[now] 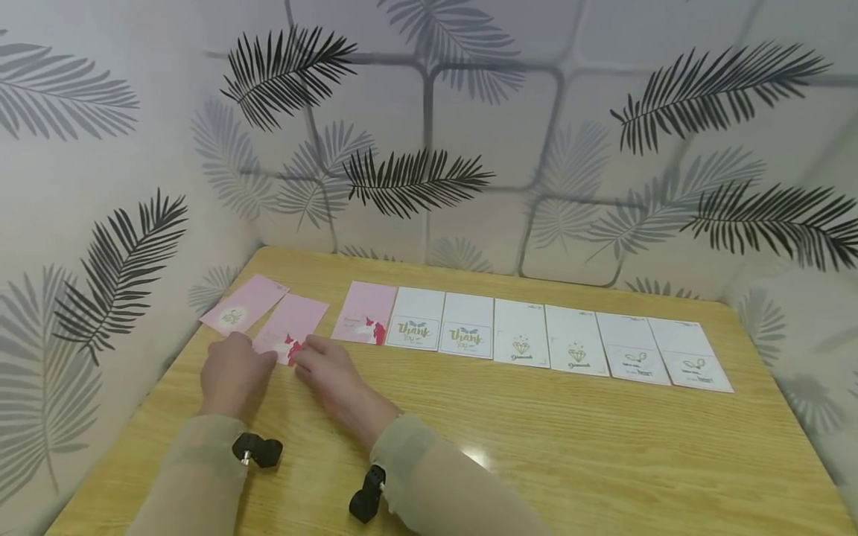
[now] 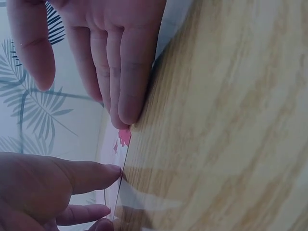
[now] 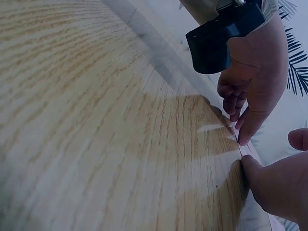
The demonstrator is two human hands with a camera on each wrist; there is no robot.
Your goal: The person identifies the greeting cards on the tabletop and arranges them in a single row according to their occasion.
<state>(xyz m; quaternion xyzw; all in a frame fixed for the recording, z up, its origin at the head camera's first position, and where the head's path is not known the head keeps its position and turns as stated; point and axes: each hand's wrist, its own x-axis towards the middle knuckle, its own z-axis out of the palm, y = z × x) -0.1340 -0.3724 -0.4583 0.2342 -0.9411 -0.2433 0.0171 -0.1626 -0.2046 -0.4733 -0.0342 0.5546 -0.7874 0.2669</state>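
A pink card (image 1: 284, 327) with a red figure in its lower corner lies flat at the left of the table, between my two hands. My left hand (image 1: 236, 374) is at its lower left corner; the left wrist view shows the thumb (image 2: 113, 169) on the near edge and the other fingers curled about the corner. Beside the red figure, my right hand (image 1: 338, 383) rests with fairly straight fingertips (image 2: 127, 113) on the card's lower right part. Another pink card (image 1: 249, 299), with a round pale emblem, lies slanted just beyond the left hand.
To the right runs a row of cards: a pink one (image 1: 362, 304) with a red figure, two thank-you cards (image 1: 412, 327), two diamond cards (image 1: 519, 335) and two winged-emblem cards (image 1: 633, 361). Leaf-patterned walls (image 1: 469, 134) border the wooden table (image 1: 536, 454) at the back and sides.
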